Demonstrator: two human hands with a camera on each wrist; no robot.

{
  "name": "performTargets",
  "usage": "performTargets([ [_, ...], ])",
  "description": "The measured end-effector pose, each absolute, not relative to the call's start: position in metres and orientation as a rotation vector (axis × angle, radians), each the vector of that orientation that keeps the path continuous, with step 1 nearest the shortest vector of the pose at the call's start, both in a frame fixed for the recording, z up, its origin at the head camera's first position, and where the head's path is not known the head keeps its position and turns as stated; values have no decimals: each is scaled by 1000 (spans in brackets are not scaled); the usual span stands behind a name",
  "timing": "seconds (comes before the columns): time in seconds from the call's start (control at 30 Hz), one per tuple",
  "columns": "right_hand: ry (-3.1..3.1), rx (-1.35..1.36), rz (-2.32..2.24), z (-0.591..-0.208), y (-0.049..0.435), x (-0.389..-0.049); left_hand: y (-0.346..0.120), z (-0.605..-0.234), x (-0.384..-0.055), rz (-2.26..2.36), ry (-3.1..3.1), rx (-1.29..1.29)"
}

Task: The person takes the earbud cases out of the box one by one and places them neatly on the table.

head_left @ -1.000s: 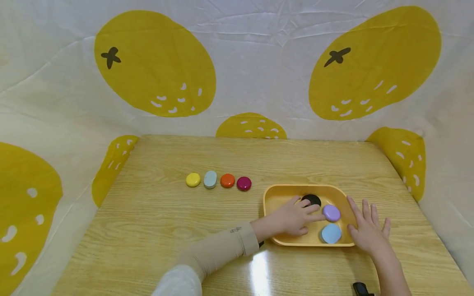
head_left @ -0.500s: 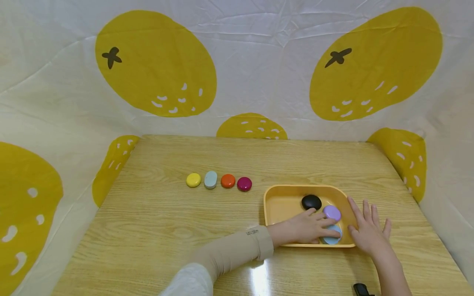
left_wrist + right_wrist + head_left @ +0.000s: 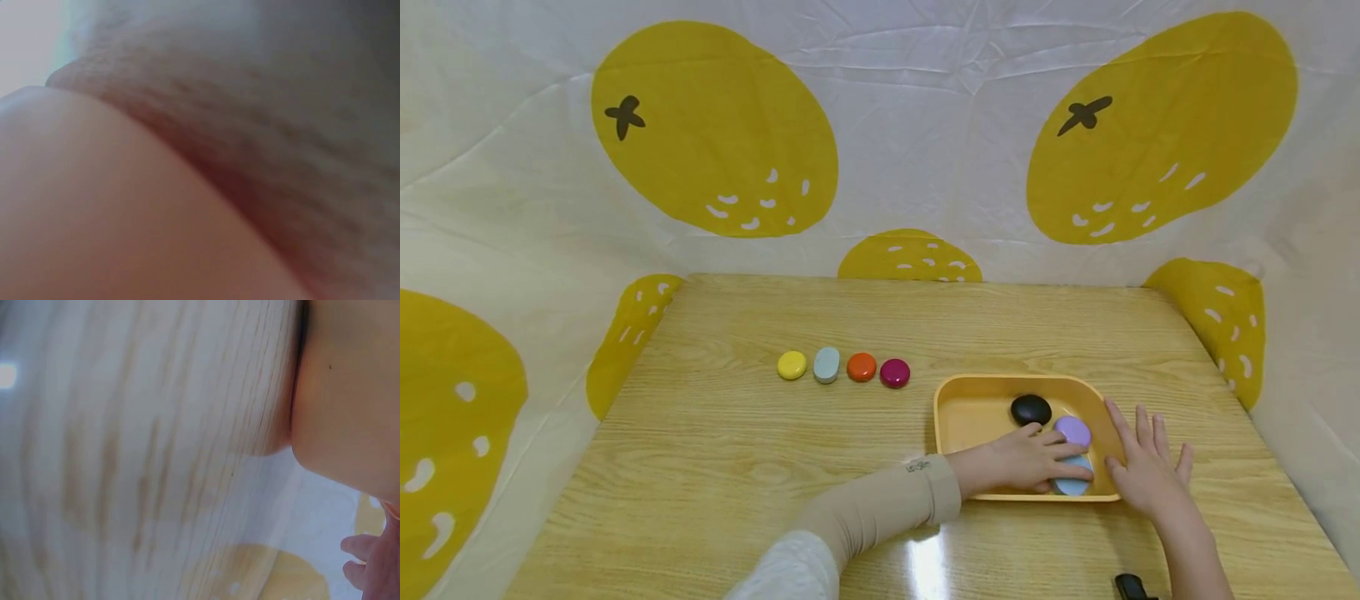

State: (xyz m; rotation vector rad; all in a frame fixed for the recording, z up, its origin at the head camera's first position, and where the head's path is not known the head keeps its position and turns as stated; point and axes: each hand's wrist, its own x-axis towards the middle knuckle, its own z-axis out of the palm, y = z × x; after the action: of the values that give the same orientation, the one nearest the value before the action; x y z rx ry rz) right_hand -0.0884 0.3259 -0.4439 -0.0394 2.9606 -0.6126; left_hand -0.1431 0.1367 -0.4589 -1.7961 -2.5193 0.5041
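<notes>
In the head view, a yellow-orange tray holds a black pebble-like piece, a purple one and a light blue one. My left hand reaches in over the tray's near side. Its fingers lie across the light blue piece and partly cover it, with the thumb at its left edge; I cannot tell whether they grip it. At the tray's right end, my right hand spreads its fingers, with index finger and thumb at the rim. The left wrist view shows only blurred skin.
Left of the tray, a row of smooth pieces lies on the wooden table: yellow, pale grey-blue, orange and magenta. A black object shows near the right forearm. A fruit-print cloth hangs behind.
My left hand has moved from beside the black piece toward the near right, onto the light blue piece, then barely shifted. The right hand has stayed at the tray's rim.
</notes>
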Motion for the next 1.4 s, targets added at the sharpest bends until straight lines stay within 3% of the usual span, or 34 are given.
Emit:
performTargets([
  [0.73, 2959, -36, -626, -445, 327, -89, 118, -448, -155, 219, -2528, -1808],
  [1.1, 2961, -36, -640, -445, 325, -89, 43, -430, -181, -269, -2557, -1424],
  [1.4, 2963, -34, -639, -445, 325, -88, -23, -445, -192, -389, -2504, -1156],
])
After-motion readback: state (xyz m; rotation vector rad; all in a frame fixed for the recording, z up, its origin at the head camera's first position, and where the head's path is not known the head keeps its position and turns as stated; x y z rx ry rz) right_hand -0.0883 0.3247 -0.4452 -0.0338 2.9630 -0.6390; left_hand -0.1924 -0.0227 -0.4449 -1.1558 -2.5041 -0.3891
